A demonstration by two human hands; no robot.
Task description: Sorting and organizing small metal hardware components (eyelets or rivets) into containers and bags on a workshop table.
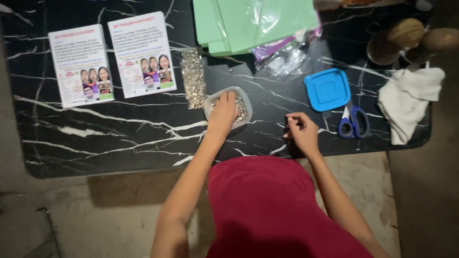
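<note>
Black marble-look worktop point(119, 138) with white veins, over a worn concrete floor point(95, 205); dim light. Near edge of the worktop runs just beyond the person's red-clad lap.

Left hand point(224, 112) reaches into a small clear plastic container point(246, 102) of tiny silvery pieces, mid-worktop; fingers dipped among the pieces, tips hidden, so whether they pinch anything cannot be told. Pieces too small to identify. Just left of the container, a clear bag point(193, 76) of the same glittery bits.

Right hand point(301, 131) rests on the worktop near the front edge, fingers curled inward as if pinching something small; whatever it is cannot be made out.

Right of it: blue square lid point(327, 89), blue-handled scissors point(353, 122) just near of the lid, white cloth point(409, 98) touching the worktop's right edge. Brown rounded objects point(406, 36) far right, unclear. Far centre: green paper sheets point(248, 21) in clear plastic, cut off by the frame top. Far left: two printed leaflets point(112, 62) side by side.

Open room: near-left stretch of worktop, and a gap between the two hands.
</note>
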